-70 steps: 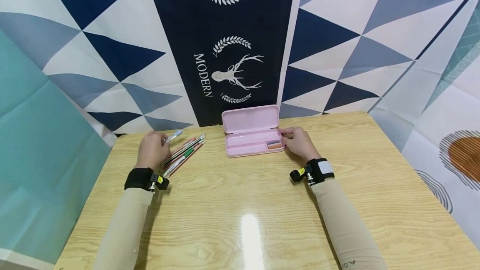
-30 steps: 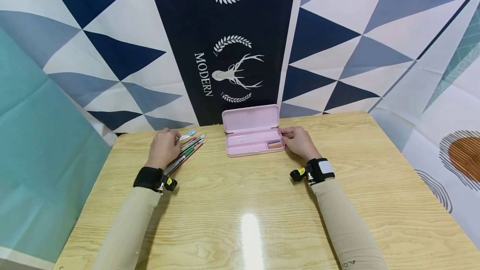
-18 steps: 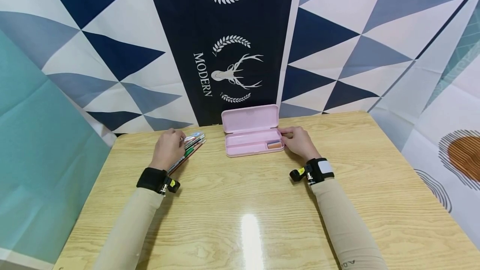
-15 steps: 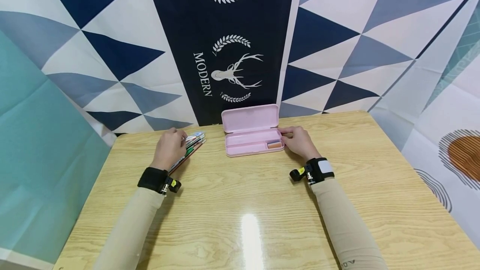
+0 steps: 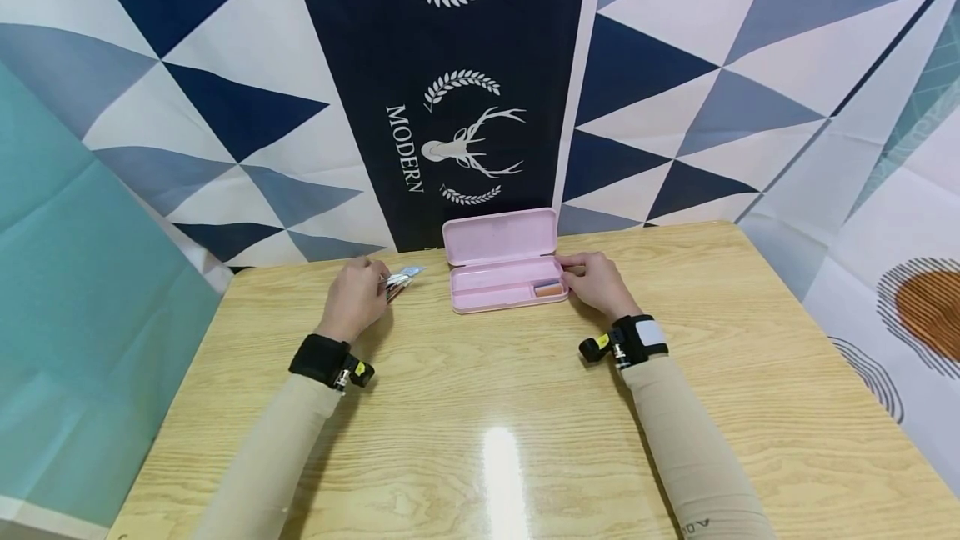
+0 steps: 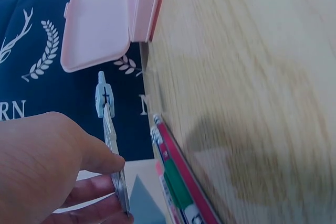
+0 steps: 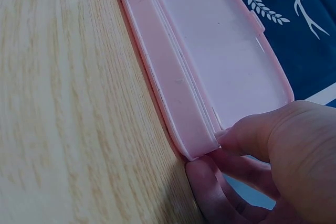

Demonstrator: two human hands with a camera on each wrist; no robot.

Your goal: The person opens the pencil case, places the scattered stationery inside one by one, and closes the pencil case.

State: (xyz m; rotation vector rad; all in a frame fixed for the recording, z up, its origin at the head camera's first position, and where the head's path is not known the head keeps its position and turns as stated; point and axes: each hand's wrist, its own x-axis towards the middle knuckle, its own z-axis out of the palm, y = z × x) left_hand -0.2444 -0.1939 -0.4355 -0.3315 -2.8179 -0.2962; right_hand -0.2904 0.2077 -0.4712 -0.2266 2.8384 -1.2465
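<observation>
My left hand (image 5: pixel 354 298) pinches a drawing compass (image 6: pixel 107 114) with a pale blue head, thumb on one side and fingers on the other. The left wrist view has it raised above the table, its head pointing toward the pink pencil case (image 5: pixel 491 300). Several pencils and a green-marked pen (image 6: pixel 178 184) lie on the table under this hand, mostly hidden by it in the head view. The pencil case stands with its lid (image 5: pixel 500 238) up. My right hand (image 5: pixel 600 283) grips the case's right end, thumb on the rim. An orange and dark-blue eraser (image 5: pixel 548 290) sits in its small right compartment.
The wooden table (image 5: pixel 465 407) reaches back to a patterned cloth (image 5: pixel 480 107) hanging behind the case. A teal cloth (image 5: pixel 90 315) borders the left side. Glare shows on the tabletop near the front middle.
My left hand has moved right with the compass, across the pencils and closer to the case, covering more of the pencils. My right hand and the case have stayed in place.
</observation>
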